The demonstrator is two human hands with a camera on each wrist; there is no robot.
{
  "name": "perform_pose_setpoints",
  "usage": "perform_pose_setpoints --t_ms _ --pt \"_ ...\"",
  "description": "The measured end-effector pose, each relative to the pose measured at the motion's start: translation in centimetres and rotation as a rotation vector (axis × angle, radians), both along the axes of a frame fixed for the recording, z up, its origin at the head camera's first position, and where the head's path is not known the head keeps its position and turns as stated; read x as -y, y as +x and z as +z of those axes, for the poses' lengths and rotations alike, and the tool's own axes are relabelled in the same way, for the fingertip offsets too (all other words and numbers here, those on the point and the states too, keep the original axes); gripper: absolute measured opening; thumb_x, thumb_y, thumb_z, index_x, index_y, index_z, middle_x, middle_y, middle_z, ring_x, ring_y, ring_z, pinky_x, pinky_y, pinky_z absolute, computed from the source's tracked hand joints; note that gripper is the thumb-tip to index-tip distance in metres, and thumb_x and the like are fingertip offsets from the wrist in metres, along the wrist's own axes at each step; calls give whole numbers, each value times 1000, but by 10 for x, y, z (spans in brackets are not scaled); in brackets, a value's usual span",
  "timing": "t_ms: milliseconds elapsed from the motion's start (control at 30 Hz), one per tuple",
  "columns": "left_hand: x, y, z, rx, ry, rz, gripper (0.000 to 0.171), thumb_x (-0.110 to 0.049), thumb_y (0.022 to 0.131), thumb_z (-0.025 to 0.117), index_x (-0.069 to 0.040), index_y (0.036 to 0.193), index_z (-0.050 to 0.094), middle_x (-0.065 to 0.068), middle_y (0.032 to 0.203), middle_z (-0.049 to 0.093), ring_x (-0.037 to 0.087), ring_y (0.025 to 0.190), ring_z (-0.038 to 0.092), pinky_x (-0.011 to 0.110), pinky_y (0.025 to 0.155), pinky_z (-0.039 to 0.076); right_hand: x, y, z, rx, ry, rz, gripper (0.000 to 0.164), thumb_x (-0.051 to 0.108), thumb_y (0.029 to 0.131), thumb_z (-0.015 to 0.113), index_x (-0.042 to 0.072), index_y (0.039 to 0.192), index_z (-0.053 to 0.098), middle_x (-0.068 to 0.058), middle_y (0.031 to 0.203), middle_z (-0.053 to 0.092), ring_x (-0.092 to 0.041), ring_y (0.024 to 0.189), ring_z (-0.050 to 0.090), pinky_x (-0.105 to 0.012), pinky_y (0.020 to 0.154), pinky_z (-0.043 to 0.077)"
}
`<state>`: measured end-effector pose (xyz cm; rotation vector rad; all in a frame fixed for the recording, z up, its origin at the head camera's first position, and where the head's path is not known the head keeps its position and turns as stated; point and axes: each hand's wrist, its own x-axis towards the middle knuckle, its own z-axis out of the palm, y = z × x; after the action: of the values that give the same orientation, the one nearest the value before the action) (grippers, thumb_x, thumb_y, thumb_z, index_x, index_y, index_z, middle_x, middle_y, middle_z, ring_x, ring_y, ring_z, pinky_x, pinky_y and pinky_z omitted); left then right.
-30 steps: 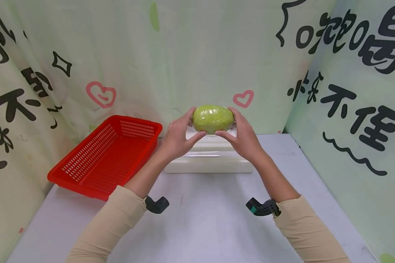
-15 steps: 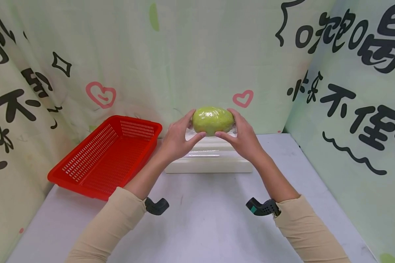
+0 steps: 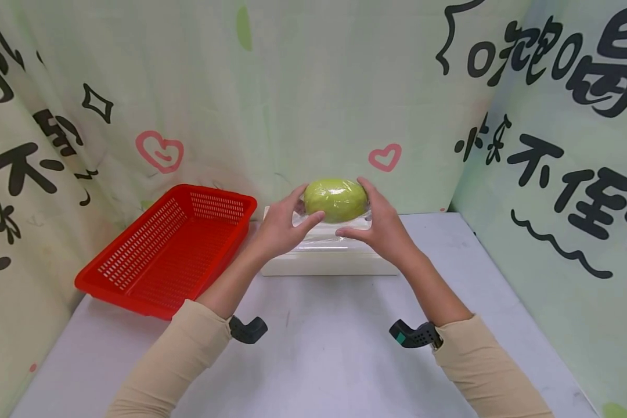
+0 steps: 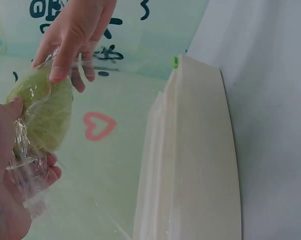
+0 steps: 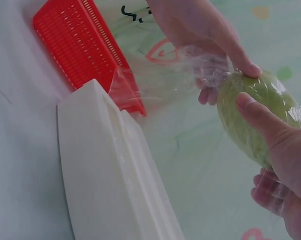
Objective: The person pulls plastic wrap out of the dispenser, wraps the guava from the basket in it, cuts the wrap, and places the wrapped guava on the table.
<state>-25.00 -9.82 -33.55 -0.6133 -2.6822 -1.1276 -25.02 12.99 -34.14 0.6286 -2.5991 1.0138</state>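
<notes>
A green oval fruit (image 3: 336, 199) is wrapped in shiny clear cling film and held raised over a long white cling film dispenser (image 3: 329, 265). My left hand (image 3: 284, 225) grips its left end, thumb at the lower front. On the other end is my right hand (image 3: 382, 227), fingers against the side and thumb low in the head view. The right wrist view has the right thumb lying over the fruit (image 5: 250, 117). Crumpled film (image 4: 33, 172) bunches at the left hand in the left wrist view. A sheer sheet of film (image 5: 163, 80) trails from the left hand towards the dispenser.
A red perforated basket (image 3: 120, 297) stands at the left of the white table (image 3: 313, 360), close to the left forearm. Printed curtains (image 3: 313, 87) surround the back and both sides. Each wrist wears a dark camera band (image 3: 415, 334).
Both hands have lowered the wrapped fruit slightly. The right thumb has slid down from the fruit's lower front edge, while the left hand keeps its grip.
</notes>
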Motion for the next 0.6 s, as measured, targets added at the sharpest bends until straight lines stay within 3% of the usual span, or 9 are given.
perform_pose_setpoints --t_ms 233,600 --pt "2 -2 -6 80 19 -12 63 -50 93 57 -17 144 39 0 100 63 16 95 58 36 84 54 2 -1 -10 -24 53 -21 111 35 69 87 12 154 19 -13 153 35 -30 138 38 -48 108 42" --pt "3 -6 -8 198 7 1 60 -58 92 52 -16 133 49 2 97 63 20 90 58 33 73 53 5 1 -21 -130 144 -80 104 34 68 88 13 150 27 -14 131 52 -29 116 53 -45 98 51"
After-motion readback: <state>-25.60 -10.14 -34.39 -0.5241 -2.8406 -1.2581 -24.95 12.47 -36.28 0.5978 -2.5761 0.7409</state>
